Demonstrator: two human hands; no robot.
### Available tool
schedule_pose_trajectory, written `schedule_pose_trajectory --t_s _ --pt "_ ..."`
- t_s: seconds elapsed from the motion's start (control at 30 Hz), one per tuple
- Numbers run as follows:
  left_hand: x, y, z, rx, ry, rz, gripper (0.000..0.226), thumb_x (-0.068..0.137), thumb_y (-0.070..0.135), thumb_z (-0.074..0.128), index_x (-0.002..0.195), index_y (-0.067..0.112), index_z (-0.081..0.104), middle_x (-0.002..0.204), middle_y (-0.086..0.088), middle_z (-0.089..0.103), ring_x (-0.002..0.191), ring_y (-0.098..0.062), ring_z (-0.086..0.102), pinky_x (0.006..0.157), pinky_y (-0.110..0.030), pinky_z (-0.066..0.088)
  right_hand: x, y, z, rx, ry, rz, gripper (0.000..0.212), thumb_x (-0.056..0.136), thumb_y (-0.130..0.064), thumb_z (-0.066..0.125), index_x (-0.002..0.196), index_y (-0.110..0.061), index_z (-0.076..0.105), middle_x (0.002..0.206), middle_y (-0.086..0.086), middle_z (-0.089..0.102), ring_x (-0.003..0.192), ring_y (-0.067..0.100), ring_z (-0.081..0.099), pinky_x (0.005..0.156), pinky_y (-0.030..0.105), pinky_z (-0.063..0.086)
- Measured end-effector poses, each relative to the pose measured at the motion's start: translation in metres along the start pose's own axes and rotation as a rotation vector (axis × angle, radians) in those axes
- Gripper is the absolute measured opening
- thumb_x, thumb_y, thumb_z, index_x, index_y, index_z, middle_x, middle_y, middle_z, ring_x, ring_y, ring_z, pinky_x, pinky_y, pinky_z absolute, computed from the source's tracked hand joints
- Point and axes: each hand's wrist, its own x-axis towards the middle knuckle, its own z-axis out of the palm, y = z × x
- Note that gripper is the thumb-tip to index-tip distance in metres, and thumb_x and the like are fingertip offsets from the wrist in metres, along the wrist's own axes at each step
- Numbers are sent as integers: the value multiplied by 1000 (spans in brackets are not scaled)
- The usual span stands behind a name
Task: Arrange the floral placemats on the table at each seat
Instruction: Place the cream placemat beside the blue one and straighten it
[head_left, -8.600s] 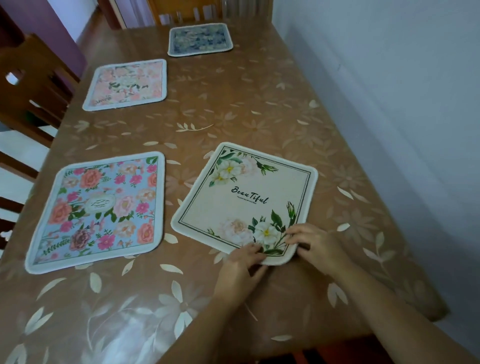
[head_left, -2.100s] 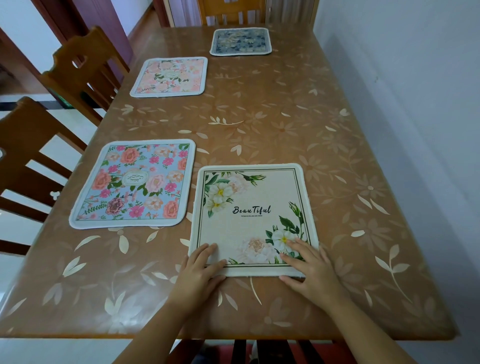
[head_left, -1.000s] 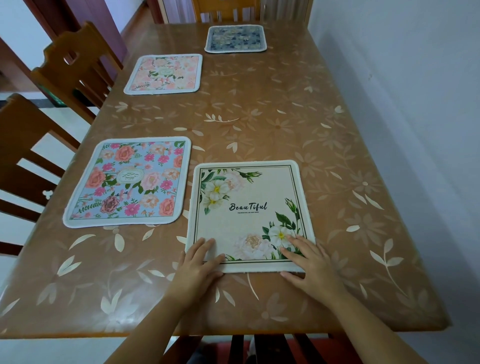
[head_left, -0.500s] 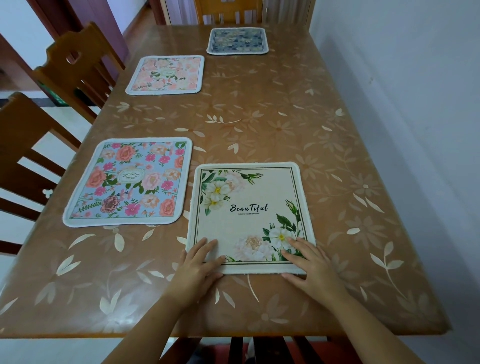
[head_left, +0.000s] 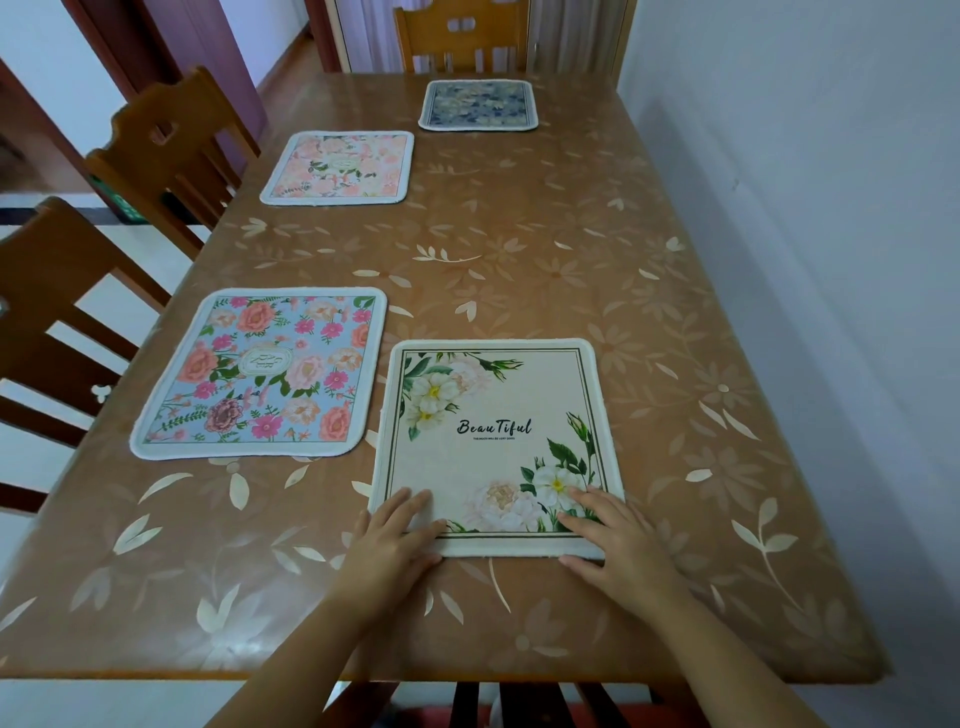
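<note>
A cream placemat printed "Beautiful" with white flowers lies flat and square near the table's near edge. My left hand rests with straight fingers on its near left corner. My right hand lies flat on its near right corner. A blue placemat with pink flowers lies to the left. A pale pink floral placemat sits farther along the left side. A dark blue floral placemat lies at the far end.
The brown table has a glossy leaf-patterned cover. Two wooden chairs stand along the left side, and another wooden chair stands at the far end. A white wall runs close along the table's right edge.
The cream placemat was angled 8.6 s ago and now lies square to the table edge. Over the last second both hands stay flat on its near corners.
</note>
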Motion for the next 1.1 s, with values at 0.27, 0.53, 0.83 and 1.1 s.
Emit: schedule_pose_trajectory --t_s 0.27,0.53,0.83,1.1 --pt "-9 -1 -3 -60 10 -47 41 56 12 87 94 9 71 109 -20 65 100 -43 60 67 -58 51 1 -2 -3 -53 -75 29 48 85 -44 57 128 -26 49 147 -7 31 137 12 17 110 38 14" --pt "-17 -11 3 -116 -33 -89 35 69 14 77 103 10 68 125 -17 56 118 -38 49 86 -55 43 -1 -15 3 -79 -90 -12 38 88 -40 54 125 -29 52 146 -7 32 137 12 17 109 38 17" --pt "-14 -21 10 -298 15 -166 21 78 15 71 100 15 71 134 -10 48 127 -30 37 102 -49 35 10 -24 -2 163 100 24 21 79 -12 70 100 -11 70 119 7 61 118 23 50 99 34 34" --pt "-9 -28 12 -366 26 -145 32 69 16 78 100 12 70 133 -11 49 127 -29 37 104 -47 31 10 -24 -2 65 68 -113 26 62 -10 84 87 -9 74 112 14 66 110 35 56 90 53 46"
